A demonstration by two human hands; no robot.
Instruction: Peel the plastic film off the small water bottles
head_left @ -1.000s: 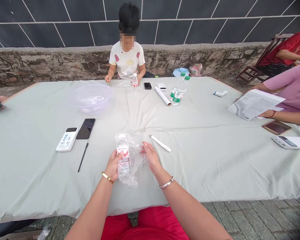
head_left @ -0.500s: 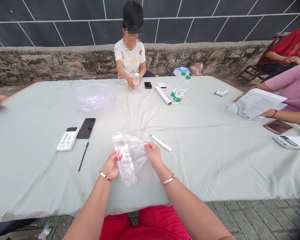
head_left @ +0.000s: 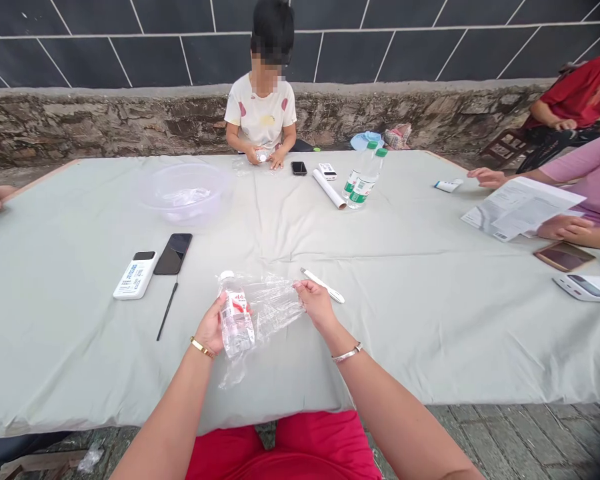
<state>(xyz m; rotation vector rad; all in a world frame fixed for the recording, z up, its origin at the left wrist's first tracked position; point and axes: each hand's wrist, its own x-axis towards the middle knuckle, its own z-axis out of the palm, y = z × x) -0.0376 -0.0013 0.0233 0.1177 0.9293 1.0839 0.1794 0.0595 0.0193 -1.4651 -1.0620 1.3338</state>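
A clear water bottle (head_left: 237, 313) with a white cap and a red and white label lies tilted in front of me, its cap end away. My left hand (head_left: 211, 327) is closed around its left side. Thin clear plastic film (head_left: 275, 308) clings to the bottle and stretches to the right. Between thumb and fingers, my right hand (head_left: 314, 301) pinches the film's far end. Just beyond that hand lies a white pen-like utility knife (head_left: 323, 285) on the cloth.
On the left lie a white power bank (head_left: 135, 276) and a black phone (head_left: 173, 254) with a strap. A clear plastic basin (head_left: 187, 175) holds film. Two green-capped bottles (head_left: 363, 187) stand by a white roll (head_left: 329, 189). A person (head_left: 261, 113) across handles a bottle; another holds papers (head_left: 523, 207).
The bottle has turned and shifted slightly left in my left hand. My right hand has drawn the film a little further right. Across the table, the person's bottle has been tipped over.
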